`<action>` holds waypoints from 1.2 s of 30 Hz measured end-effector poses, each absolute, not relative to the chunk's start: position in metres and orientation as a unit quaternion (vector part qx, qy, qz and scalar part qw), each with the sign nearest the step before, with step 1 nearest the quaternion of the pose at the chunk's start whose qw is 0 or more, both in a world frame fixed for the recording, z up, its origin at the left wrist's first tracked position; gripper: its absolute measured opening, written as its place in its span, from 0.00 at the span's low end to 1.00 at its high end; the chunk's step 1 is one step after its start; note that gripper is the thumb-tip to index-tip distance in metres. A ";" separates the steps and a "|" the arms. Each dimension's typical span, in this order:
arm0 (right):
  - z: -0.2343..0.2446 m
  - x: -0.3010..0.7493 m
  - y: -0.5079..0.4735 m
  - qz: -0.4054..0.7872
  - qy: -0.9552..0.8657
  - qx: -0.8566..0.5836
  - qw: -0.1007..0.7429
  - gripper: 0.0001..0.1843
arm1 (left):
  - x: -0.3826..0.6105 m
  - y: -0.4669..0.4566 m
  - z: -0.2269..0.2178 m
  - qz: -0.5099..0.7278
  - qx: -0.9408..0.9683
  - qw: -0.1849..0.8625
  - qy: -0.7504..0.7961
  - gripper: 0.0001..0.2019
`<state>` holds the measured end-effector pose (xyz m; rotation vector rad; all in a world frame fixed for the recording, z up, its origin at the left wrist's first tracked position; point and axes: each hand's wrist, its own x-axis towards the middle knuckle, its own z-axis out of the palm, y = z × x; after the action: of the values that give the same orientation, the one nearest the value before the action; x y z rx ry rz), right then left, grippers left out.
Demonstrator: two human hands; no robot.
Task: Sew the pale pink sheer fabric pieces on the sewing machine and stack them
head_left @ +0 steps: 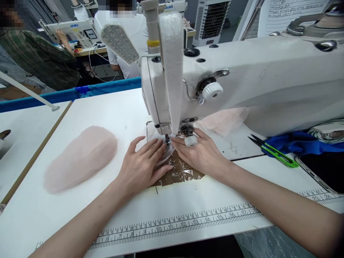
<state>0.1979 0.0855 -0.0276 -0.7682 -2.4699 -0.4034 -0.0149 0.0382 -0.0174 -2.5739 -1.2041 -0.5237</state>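
Observation:
My left hand [141, 165] lies flat with fingers stretched out, pressing a small piece of sheer pale fabric [164, 157] down just left of the needle [167, 139] of a white sewing machine [242, 82]. My right hand [200, 154] rests flat on the other side, fingers extended toward the presser foot, holding the same fabric against the bed. Under the fabric is a patch of brown tape [179, 173] on the table. The fabric's far edge is hidden beneath the presser foot.
A stack of pale pink sheer pieces [80, 157] lies on the white table [107, 215] at left. More pink fabric [223, 120] sits behind the needle. Green-handled thread snips [276, 152] and blue cloth [303, 143] lie at right. Ruler tape [188, 220] runs along the table's front. Other people sit at machines behind.

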 end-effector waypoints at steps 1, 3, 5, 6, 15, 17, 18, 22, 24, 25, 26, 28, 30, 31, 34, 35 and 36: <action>-0.028 0.198 0.086 -0.147 -0.913 -0.281 0.258 0.13 | -0.017 0.039 -0.017 -0.176 -0.883 0.124 -0.418 0.23; -0.027 0.199 0.085 -0.141 -0.914 -0.278 0.260 0.14 | -0.020 0.039 -0.014 -0.161 -0.883 0.125 -0.423 0.24; -0.026 0.199 0.082 -0.128 -0.913 -0.275 0.273 0.17 | -0.024 0.038 -0.011 -0.146 -0.887 0.134 -0.416 0.26; -0.025 0.198 0.080 -0.117 -0.913 -0.272 0.282 0.18 | -0.025 0.037 -0.009 -0.150 -0.889 0.144 -0.407 0.26; -0.016 0.192 0.059 -0.056 -0.929 -0.239 0.278 0.17 | -0.023 0.040 -0.005 -0.197 -0.892 0.157 -0.376 0.11; -0.014 0.192 0.056 -0.083 -0.923 -0.254 0.278 0.15 | -0.024 0.043 -0.008 -0.179 -0.903 0.132 -0.368 0.14; -0.014 0.192 0.054 -0.091 -0.920 -0.259 0.281 0.15 | -0.025 0.044 -0.010 -0.173 -0.906 0.124 -0.366 0.15; -0.015 0.188 0.046 -0.053 -0.933 -0.260 0.245 0.17 | -0.028 0.047 -0.015 -0.166 -0.912 0.094 -0.363 0.16; -0.016 0.187 0.044 -0.034 -0.937 -0.279 0.207 0.15 | -0.028 0.048 -0.017 -0.167 -0.914 0.074 -0.363 0.18; -0.017 0.187 0.045 -0.030 -0.935 -0.295 0.194 0.14 | -0.027 0.048 -0.018 -0.167 -0.914 0.064 -0.364 0.18; -0.017 0.187 0.046 -0.029 -0.931 -0.313 0.187 0.13 | -0.027 0.048 -0.019 -0.167 -0.913 0.055 -0.368 0.19; -0.018 0.188 0.050 -0.026 -0.921 -0.343 0.185 0.14 | -0.025 0.048 -0.020 -0.165 -0.911 0.044 -0.375 0.20; -0.019 0.189 0.056 -0.029 -0.916 -0.355 0.184 0.14 | -0.024 0.047 -0.021 -0.162 -0.911 0.044 -0.376 0.20; -0.020 0.189 0.059 -0.033 -0.916 -0.358 0.179 0.14 | -0.024 0.046 -0.021 -0.162 -0.913 0.048 -0.372 0.20; -0.022 0.191 0.066 -0.048 -0.911 -0.372 0.171 0.14 | -0.023 0.043 -0.021 -0.150 -0.917 0.064 -0.364 0.21; -0.023 0.191 0.068 -0.052 -0.908 -0.378 0.172 0.15 | -0.023 0.042 -0.021 -0.142 -0.919 0.069 -0.362 0.22; -0.022 0.192 0.069 -0.057 -0.906 -0.382 0.175 0.15 | -0.023 0.041 -0.021 -0.135 -0.920 0.075 -0.359 0.22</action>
<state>0.1918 0.0686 -0.0224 -1.0828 -2.5670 -0.1602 -0.0227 0.0410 -0.0213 -2.7610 -1.0782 -0.4048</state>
